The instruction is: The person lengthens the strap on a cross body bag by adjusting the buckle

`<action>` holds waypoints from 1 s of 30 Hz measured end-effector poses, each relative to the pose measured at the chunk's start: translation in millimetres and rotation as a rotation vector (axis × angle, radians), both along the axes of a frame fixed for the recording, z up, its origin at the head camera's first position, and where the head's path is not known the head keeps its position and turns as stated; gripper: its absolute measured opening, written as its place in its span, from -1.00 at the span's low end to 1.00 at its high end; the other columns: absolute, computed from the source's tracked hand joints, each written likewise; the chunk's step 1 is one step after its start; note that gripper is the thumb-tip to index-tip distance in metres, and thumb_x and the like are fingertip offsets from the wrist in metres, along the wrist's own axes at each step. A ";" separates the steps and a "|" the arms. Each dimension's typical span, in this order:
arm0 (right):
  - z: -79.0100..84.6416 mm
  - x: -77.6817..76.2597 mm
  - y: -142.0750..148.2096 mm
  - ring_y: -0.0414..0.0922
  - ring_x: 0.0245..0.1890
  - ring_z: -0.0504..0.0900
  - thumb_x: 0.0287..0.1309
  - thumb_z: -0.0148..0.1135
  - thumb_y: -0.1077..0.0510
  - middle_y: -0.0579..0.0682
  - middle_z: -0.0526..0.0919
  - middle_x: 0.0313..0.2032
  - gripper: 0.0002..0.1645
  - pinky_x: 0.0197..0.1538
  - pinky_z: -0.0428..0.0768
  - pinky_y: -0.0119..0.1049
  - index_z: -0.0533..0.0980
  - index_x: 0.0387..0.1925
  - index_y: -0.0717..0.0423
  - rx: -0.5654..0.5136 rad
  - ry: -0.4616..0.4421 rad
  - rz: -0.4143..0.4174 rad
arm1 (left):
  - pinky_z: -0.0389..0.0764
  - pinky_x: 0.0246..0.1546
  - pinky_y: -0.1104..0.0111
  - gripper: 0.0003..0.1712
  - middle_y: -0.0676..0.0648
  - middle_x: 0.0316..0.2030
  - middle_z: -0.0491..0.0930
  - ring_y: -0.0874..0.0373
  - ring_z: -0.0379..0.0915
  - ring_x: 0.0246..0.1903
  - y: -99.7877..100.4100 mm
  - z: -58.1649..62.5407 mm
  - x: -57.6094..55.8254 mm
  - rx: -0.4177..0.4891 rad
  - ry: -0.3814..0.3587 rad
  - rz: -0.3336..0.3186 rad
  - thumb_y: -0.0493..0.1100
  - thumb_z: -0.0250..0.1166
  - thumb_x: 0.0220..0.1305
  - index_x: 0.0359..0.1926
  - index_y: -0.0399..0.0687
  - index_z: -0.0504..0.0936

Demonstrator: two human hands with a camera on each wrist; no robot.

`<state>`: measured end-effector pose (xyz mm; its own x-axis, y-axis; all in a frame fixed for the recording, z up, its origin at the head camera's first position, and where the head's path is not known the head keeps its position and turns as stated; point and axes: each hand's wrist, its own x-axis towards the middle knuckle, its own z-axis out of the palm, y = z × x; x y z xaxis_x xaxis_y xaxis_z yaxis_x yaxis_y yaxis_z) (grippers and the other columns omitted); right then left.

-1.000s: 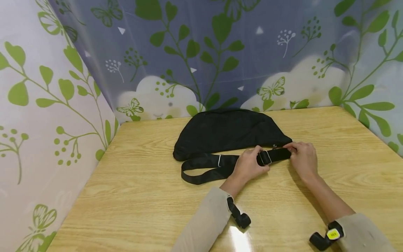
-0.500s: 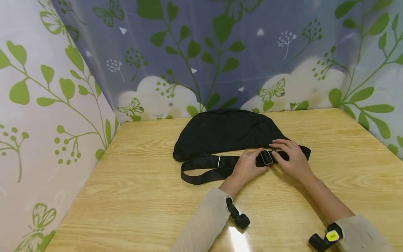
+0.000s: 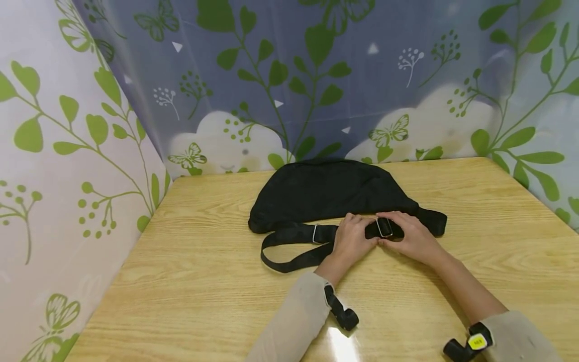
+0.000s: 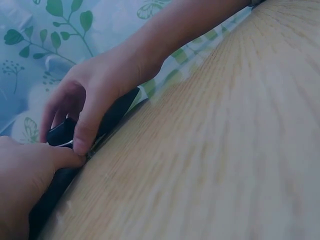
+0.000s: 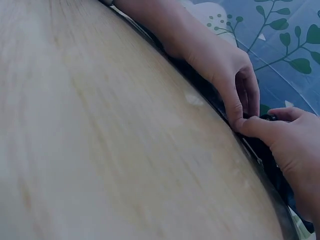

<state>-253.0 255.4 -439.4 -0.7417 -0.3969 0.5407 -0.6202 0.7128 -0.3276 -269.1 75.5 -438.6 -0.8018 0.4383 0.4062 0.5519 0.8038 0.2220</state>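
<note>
The step in hand looks like working the strap [image 3: 436,221] at its buckle [image 3: 384,227], probably to adjust its length. The left hand [image 3: 353,237] pinches the strap between fingers and thumb just left of the buckle; the right hand [image 3: 412,239] has its fingers bent over the buckle's far side and its thumb at the near side, pinching there, the two thumb tips meeting or nearly so. How the webbing threads through the buckle is hidden from the wrist views. The next move seems to call for one hand steadying the buckle while the other draws the webbing through, keeping it flat; a twist could make it bind. The bag [image 3: 325,193] lies flat behind the hands at the far middle of the worktop, close to the far backdrop [image 3: 325,100]. The strap bends round beyond its right corner, and to the left of the hands forms a loop, near a second metal ring [image 3: 314,233]. The worktop [image 3: 181,291] is pale wood-grain, with a bright glare at the near edge. Hangings with green leaves and butterflies close in the space: blue with white clouds at the far side, pale pinkish on the left wall [image 3: 54,201], bluish-white at the right.
</note>
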 end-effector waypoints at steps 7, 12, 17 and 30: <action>-2.3 -0.9 0.5 0.16 -0.11 0.48 -0.24 0.50 0.24 0.16 0.53 -0.08 -0.29 -0.09 0.36 0.10 0.42 0.05 0.21 -0.014 -0.016 -0.039 | 0.37 -0.35 0.54 -0.75 0.12 -0.29 0.51 0.27 0.36 -0.28 -2.1 0.3 0.7 0.169 -0.046 -0.006 -0.13 0.29 0.16 -0.10 0.12 0.65; -2.4 -1.9 -0.3 0.14 -0.07 0.47 -0.28 0.49 0.33 0.16 0.52 -0.05 -0.24 -0.08 0.37 0.07 0.41 0.08 0.20 -0.030 0.038 0.002 | 0.41 -0.40 0.54 -0.75 0.11 -0.31 0.52 0.28 0.41 -0.33 -3.6 0.3 0.6 0.194 0.038 -0.008 -0.15 0.32 0.14 -0.12 0.15 0.67; -2.2 -1.2 -0.5 0.13 -0.06 0.47 -0.31 0.48 0.36 0.14 0.52 -0.05 -0.24 -0.08 0.40 0.04 0.42 0.07 0.20 -0.065 0.048 -0.008 | 0.45 -0.42 0.50 -0.79 0.12 -0.31 0.55 0.29 0.49 -0.36 -3.0 0.3 0.8 0.246 0.019 0.026 -0.12 0.29 0.18 -0.13 0.14 0.68; 1.8 -0.3 -0.6 0.05 -0.02 0.49 -0.29 0.47 0.38 0.11 0.53 -0.02 -0.25 0.03 0.30 -0.49 0.45 0.09 0.14 -0.229 -0.036 -0.046 | 0.44 -0.41 0.46 -0.90 0.12 -0.39 0.59 0.24 0.43 -0.39 -1.5 1.0 -1.5 0.291 0.055 0.110 -0.16 0.20 0.24 -0.31 0.04 0.66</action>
<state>-253.3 254.9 -437.6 -0.7767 -0.2325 0.5854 -0.5738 0.6445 -0.5053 -270.6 74.0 -437.6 -0.8109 0.2094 0.5464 0.4833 0.7662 0.4236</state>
